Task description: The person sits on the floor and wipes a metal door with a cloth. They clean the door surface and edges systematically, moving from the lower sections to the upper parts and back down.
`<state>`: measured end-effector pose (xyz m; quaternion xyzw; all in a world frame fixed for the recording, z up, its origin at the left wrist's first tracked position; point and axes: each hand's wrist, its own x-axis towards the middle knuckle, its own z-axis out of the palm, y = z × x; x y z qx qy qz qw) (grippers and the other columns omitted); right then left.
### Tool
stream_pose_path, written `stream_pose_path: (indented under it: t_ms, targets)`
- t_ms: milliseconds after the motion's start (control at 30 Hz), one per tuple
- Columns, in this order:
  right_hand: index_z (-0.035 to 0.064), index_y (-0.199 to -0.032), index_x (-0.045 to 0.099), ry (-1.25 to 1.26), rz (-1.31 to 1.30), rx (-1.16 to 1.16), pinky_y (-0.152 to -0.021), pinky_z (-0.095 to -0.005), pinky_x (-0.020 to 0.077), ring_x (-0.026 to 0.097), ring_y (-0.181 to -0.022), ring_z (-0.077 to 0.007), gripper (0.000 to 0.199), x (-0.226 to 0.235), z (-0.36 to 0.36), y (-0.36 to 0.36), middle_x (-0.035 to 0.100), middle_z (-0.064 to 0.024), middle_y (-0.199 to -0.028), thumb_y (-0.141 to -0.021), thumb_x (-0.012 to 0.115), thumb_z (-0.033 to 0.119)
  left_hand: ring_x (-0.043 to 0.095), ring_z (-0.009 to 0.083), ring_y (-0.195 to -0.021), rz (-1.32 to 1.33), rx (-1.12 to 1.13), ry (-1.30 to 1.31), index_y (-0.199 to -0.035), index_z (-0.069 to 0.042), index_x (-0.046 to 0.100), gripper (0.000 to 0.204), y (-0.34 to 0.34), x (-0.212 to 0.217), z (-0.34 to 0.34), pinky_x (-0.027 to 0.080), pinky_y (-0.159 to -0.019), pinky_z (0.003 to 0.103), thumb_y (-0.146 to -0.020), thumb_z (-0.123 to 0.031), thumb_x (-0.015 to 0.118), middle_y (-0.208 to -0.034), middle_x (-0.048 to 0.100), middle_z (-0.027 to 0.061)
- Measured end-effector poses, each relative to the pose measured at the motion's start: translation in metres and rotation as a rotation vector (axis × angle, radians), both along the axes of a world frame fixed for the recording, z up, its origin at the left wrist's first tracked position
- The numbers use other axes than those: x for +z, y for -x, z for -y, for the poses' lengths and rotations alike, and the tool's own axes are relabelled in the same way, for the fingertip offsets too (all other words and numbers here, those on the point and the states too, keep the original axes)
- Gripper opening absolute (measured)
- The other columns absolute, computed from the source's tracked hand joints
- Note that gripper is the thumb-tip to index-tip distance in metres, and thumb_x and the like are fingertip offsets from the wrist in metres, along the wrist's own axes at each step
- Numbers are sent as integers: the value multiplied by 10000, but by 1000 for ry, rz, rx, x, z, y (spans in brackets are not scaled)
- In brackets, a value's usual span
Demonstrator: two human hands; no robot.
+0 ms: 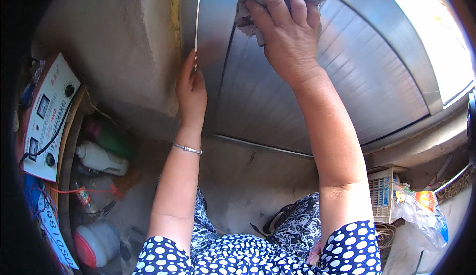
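Note:
My right hand (292, 42) presses a crumpled grey cloth (246, 8) flat against the upper part of a silvery metal door (322, 84). Its fingers spread over the cloth and hold it bunched under the palm. Lower and to the left, my left hand (192, 90) grips the door's narrow edge, with the thumb on the near side. The remaining fingers are partly hidden there. A silver bangle circles my left wrist. Ribbed panelling fills the door's lower part, framed by smooth metal.
At left, a white control box (52, 119) with dials and a cable stands on a shelf. Beneath it are a white plastic bottle (101, 159) and a red-and-clear container (98, 243). At right sit a white plastic basket (381, 195) and a clear plastic bag (421, 220). A rough wall (106, 42) borders the door.

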<state>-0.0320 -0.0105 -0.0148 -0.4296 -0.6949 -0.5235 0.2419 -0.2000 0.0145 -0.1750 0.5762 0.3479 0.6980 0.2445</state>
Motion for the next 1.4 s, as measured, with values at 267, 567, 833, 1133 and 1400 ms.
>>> stream_pose_path:
  t_ms: [267,567,833,1133,1400]
  targets:
    - [259,-1118,617,165,73,67,-892,-448,345,406,-1178,-241,346,-105,2,-11,491,10,-1254,-772,603,260,574,173,-1002,-46,3,146,-1275,-98,549,447,-2,-1,3,443,-857,272,-864,61,476,-1172,588,97]
    - [213,-1119,648,636,358,116,-947,-394,334,382,-1217,-207,349,-235,10,-19,496,-1,-1285,-780,563,220,532,218,-1135,-67,-2,155,-1294,-83,510,454,-2,1,5,441,-898,300,-864,62,476,-1253,533,108]
    - [198,-1008,683,780,440,154,-1014,-420,294,360,-1235,-227,279,-285,23,-38,511,-5,-1265,-756,567,230,464,291,-1244,-135,17,177,-1328,-63,459,484,-9,10,11,383,-1017,364,-861,59,488,-1319,495,137]
    - [276,-1177,571,286,119,-78,-978,-468,315,389,-1208,-281,482,-22,40,-40,461,3,-1298,-721,631,132,411,312,-1292,-236,50,110,-1387,-84,394,568,-6,-2,6,349,-1056,377,-849,54,512,-1389,432,149]
    - [322,-1217,559,146,-32,50,-931,-479,329,399,-1210,-279,722,-12,25,-61,463,31,-1313,-578,729,32,408,316,-1294,-241,43,83,-1386,-63,382,581,-9,-3,7,348,-1052,377,-834,62,516,-1382,434,165]
